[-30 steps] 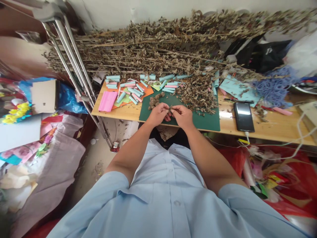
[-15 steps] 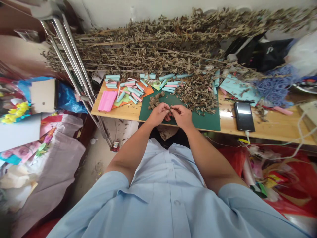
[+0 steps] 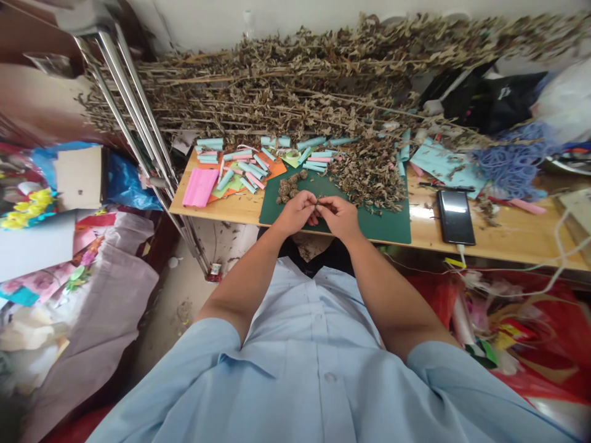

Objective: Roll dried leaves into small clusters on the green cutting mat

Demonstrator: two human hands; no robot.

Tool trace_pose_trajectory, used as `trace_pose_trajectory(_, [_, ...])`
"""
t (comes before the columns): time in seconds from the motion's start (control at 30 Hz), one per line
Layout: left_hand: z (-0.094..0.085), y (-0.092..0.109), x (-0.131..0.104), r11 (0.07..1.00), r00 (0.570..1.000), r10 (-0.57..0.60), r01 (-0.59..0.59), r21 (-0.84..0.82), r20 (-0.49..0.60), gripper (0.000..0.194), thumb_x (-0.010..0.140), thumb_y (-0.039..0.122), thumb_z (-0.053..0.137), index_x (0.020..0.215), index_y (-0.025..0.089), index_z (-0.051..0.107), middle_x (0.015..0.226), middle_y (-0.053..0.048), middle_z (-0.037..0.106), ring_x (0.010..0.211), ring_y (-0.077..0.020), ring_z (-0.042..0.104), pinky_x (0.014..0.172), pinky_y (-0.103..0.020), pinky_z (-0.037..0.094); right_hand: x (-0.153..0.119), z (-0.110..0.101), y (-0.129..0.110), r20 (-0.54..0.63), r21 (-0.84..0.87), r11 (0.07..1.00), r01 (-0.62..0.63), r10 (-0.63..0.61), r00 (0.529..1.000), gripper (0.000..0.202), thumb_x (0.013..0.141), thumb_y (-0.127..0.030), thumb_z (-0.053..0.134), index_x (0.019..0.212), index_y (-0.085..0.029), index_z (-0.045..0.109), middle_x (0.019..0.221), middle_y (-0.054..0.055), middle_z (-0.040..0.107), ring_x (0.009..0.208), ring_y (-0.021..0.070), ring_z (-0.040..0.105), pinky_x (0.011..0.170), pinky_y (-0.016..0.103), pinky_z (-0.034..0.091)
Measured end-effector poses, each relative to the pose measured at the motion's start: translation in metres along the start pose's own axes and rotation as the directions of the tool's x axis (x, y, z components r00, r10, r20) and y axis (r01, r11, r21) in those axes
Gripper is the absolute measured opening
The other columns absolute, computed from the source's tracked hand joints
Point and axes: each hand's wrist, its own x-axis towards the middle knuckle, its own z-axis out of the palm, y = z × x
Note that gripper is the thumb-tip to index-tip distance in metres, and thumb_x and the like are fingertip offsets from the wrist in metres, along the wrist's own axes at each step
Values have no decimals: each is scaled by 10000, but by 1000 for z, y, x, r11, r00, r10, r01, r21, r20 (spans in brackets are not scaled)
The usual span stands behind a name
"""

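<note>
My left hand [image 3: 298, 213] and my right hand [image 3: 340, 215] meet over the front edge of a dark green mat [image 3: 388, 229]. Both are closed, thumbs and fingertips pinched together around a small brownish bit of dried leaf [image 3: 317, 201], mostly hidden by the fingers. Just beyond my left hand lies a cluster of rolled dried-leaf balls [image 3: 290, 187]. A loose heap of crumpled dried leaves [image 3: 369, 175] covers the mat's right part, beyond my right hand.
Blue and pink paper rolls [image 3: 247, 169] and a folded pink sheet [image 3: 200, 187] lie left on the wooden table [image 3: 221, 210]. Long dried leafy stalks [image 3: 277, 92] fill the back. On the right are a phone [image 3: 455, 216] with a cable and blue string [image 3: 512, 154]. Metal poles [image 3: 138, 111] stand left.
My fingertips shift very slightly around the bit between them. Everything else stays in place.
</note>
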Motion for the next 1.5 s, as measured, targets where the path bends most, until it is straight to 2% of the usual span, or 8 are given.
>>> trace_pose_trajectory(0.33, [1,0,-1,997,1000,16,-15,72,-15,177,904,107,461,1057,195,442,652,61,614,537,-94,650,551,-186,504,1,1,7,-14,-64,994,89,-90,996,164,833,-311,697,957,-212,736,826,31,757,691,186,688,686,340,563])
trace_pose_trajectory(0.73, [4,5,-4,987,999,36,-32,159,-24,178,864,79,450,1001,190,476,596,62,611,492,-88,610,524,-179,480,-2,0,-1,-24,-193,979,73,-79,997,145,799,-297,686,893,-190,712,700,7,709,583,142,610,618,292,514])
trace_pose_trajectory(0.9, [4,7,-4,993,999,21,-18,114,-31,193,845,74,460,1003,183,474,613,58,619,491,-86,614,518,-176,476,0,0,2,-19,-123,992,23,-26,999,159,795,-315,682,892,-192,706,707,12,713,596,149,621,593,288,513])
trace_pose_trajectory(1.03, [2,4,-2,999,999,0,2,39,-42,172,867,107,479,1016,187,450,692,36,661,511,-89,638,512,-177,480,3,-1,5,-62,-59,998,-16,12,998,169,795,-331,691,890,-192,705,710,19,716,594,160,632,592,306,539])
trace_pose_trajectory(1.23, [1,0,1,999,998,-32,33,13,-53,118,915,150,478,1030,178,478,734,17,662,545,-97,655,530,-197,512,3,3,4,-53,67,998,-20,23,998,182,816,-342,702,935,-203,712,759,28,745,690,196,708,684,354,595])
trace_pose_trajectory(1.5, [0,4,3,998,995,-62,60,-27,-75,124,926,137,467,1038,162,513,736,9,648,576,-117,679,553,-227,548,3,2,10,-78,-27,1000,-9,7,997,206,836,-371,698,965,-213,722,817,28,755,722,191,700,731,365,597])
